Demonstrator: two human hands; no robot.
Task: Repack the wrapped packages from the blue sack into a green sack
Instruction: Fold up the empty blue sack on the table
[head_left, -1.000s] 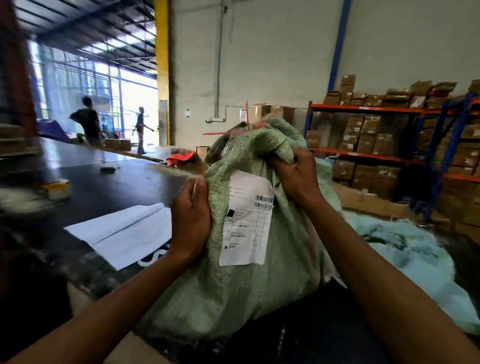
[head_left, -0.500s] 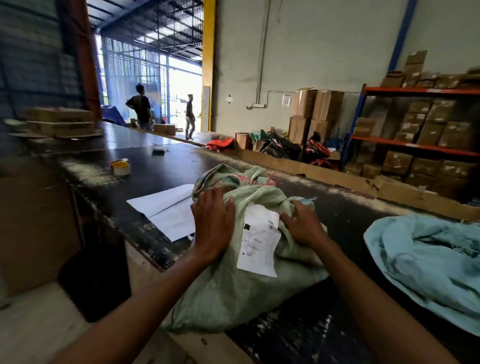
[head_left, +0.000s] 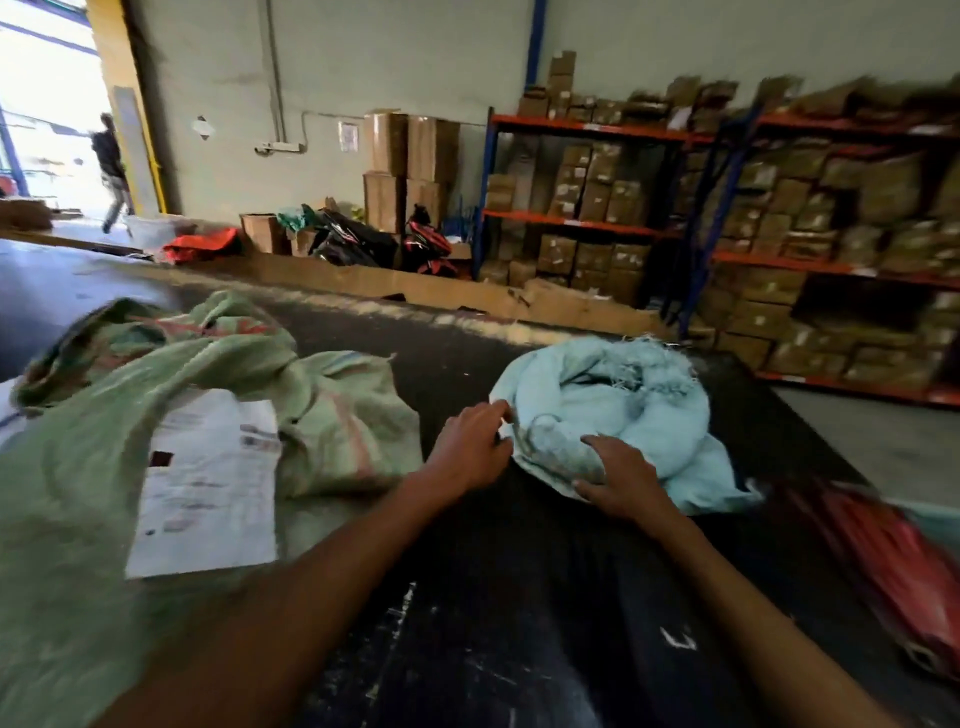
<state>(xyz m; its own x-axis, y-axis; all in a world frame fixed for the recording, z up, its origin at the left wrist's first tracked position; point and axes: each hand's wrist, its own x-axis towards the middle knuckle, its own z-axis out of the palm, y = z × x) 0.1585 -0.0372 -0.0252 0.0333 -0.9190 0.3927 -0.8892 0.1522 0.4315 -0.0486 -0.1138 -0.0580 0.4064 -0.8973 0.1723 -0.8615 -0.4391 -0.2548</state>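
Item: blue sack, crumpled on the dark table at my one o'clock; green sack at nine o'clock, apart from it. My left hand pinches its near rim; right hand lies on the folds, fingers curled into cloth. I judge it soft, light, floppy, frayed; best taken at the mouth hem.

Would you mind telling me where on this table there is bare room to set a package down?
The dark table is bare in front of both sacks, between the forearms, and in the strip behind, between the green sack and the blue sack. The left is crowded by the green sack and its paper label; the right edge holds a red bag.
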